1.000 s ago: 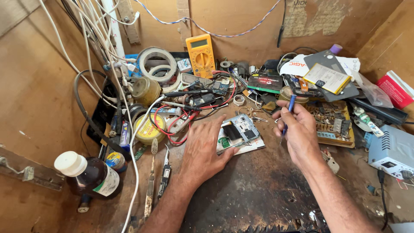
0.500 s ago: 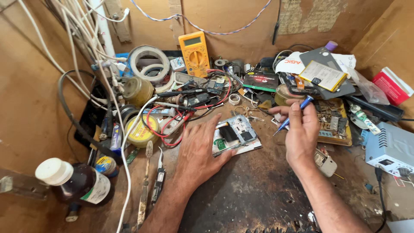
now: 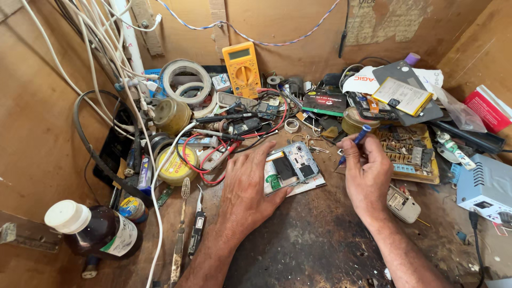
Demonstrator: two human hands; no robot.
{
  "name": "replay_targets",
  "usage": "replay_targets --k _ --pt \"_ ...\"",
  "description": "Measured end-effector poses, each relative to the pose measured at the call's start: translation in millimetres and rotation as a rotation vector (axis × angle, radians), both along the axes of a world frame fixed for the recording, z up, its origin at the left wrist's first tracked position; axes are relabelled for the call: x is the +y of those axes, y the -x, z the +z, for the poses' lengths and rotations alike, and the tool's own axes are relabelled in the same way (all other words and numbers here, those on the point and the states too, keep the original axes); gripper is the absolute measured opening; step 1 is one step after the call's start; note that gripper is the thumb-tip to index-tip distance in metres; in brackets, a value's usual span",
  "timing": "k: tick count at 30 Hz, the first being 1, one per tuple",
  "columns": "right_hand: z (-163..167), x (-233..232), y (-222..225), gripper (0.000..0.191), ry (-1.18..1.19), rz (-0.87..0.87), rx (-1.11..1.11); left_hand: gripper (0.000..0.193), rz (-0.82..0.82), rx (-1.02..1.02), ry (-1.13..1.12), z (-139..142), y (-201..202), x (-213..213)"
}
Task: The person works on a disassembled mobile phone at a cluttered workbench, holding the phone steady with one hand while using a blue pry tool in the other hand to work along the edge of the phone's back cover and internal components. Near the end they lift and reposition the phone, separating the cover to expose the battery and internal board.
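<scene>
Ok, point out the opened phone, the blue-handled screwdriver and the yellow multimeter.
opened phone [image 3: 300,164], head view, on its exposed inner frame.
blue-handled screwdriver [image 3: 362,134], head view, on the blue handle above the right hand.
yellow multimeter [image 3: 244,69], head view, on its dial.

A dark, stained wooden surface [image 3: 314,240] carries clutter — an opened phone [image 3: 293,169] between the hands, a yellow multimeter [image 3: 242,68] and tape rolls [image 3: 185,82] beyond them, a brown bottle [image 3: 96,232] left of the left hand [image 3: 248,194].
</scene>
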State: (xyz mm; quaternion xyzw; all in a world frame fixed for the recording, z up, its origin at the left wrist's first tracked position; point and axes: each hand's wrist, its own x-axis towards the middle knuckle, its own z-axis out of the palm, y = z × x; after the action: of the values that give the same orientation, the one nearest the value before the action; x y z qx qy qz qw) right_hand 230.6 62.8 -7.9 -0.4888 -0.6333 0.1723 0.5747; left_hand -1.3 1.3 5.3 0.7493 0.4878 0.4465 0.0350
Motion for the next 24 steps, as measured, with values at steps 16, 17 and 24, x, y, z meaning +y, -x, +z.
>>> replay_targets --k 16,17,24 --pt "1.3 -1.8 0.4 0.014 0.088 0.002 0.035 0.097 0.010 0.038 -0.026 5.9 2.4 -2.8" --pt "1.1 -1.5 0.2 0.014 0.087 0.004 0.041 0.097 0.013 0.039 -0.017 5.9 2.6 -2.4" --pt "0.3 0.0 -1.2 0.012 0.082 0.010 0.057 0.098 0.029 0.024 -0.008 4.5 1.8 -1.6"
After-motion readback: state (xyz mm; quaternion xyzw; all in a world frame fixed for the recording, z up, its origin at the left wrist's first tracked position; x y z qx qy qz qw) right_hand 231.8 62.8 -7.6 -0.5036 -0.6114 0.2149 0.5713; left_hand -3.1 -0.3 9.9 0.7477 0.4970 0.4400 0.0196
